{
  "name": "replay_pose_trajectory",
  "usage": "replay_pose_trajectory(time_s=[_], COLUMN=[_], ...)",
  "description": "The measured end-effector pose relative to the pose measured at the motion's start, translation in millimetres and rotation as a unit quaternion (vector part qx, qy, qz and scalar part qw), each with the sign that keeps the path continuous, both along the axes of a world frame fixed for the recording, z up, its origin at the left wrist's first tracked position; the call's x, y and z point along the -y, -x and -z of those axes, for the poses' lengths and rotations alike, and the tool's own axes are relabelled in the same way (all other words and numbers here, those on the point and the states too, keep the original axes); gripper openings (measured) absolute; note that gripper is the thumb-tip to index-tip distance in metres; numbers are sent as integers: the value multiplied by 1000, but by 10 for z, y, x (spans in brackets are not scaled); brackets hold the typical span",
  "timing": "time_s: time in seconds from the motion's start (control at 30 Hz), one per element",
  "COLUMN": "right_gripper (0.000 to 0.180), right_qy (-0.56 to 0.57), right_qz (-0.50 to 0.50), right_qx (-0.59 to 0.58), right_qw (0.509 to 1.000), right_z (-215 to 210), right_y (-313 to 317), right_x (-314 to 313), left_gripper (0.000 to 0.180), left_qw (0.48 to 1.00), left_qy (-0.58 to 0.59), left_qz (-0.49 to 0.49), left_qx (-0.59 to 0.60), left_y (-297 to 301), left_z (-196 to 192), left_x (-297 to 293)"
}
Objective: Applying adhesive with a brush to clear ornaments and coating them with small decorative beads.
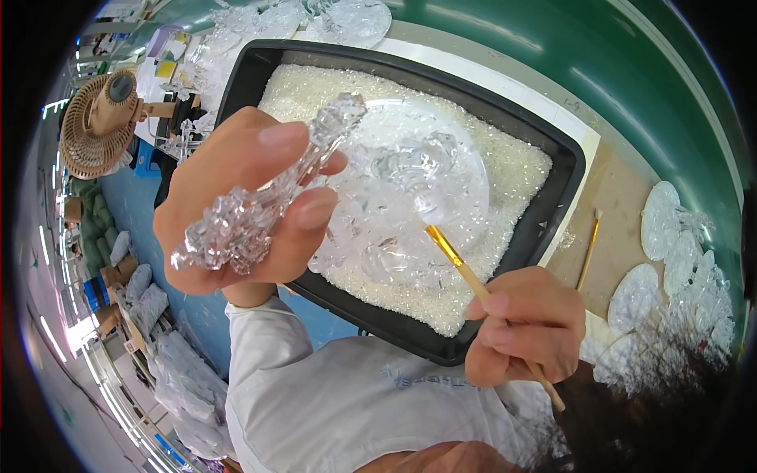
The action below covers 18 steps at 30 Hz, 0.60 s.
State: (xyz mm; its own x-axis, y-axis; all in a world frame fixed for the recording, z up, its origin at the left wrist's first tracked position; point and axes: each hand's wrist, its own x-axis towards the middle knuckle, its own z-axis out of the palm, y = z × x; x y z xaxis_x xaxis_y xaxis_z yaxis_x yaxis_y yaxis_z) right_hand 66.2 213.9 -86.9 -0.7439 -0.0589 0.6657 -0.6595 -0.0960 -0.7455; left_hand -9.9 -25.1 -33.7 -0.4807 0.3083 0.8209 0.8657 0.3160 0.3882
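Observation:
My left hand (221, 158) is closed around a clear, faceted ornament stem (248, 217), held tilted above the left side of a black tray (564, 181). A thin paintbrush (467, 274), with a wooden handle and gold ferrule, is pinched in my right hand (532, 327). Its pale tip points at a clear round piece (473, 169) with raised, shiny shapes on it. That piece is over the whitish sparkling granules (520, 162) that fill the tray. Whether the bristles touch it, I cannot tell. My left hand and the stem hide part of the tray.
A second brush (590, 248) lies on the brown table to the right. Several clear discs and ornaments (662, 221) are beyond it, with more clear discs (347, 22) at the back. A tan fan (98, 122) stands at far left. Wrapped bundles (185, 386) line the lower left.

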Motion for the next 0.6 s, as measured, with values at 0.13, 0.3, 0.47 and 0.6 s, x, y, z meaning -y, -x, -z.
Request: replay_pose_trajectory(time_s=[0.13, 0.3, 0.47, 0.6], right_gripper=[20, 18, 14, 12], right_qy=[1, 1, 10, 123], right_qz=[38, 78, 99, 87], right_qx=[-31, -26, -32, -133], right_qw=[999, 997, 995, 980], right_z=[38, 35, 34, 164], right_y=[-19, -63, -67, -65], right_x=[27, 42, 61, 47], left_gripper=[36, 37, 45, 53], left_qw=[999, 999, 996, 994], left_qy=[-37, -11, 0, -14], left_qz=[21, -25, -20, -104], left_qx=[11, -47, -84, -11], left_y=[14, 8, 37, 60], left_z=[6, 38, 76, 28], left_x=[20, -21, 6, -71])
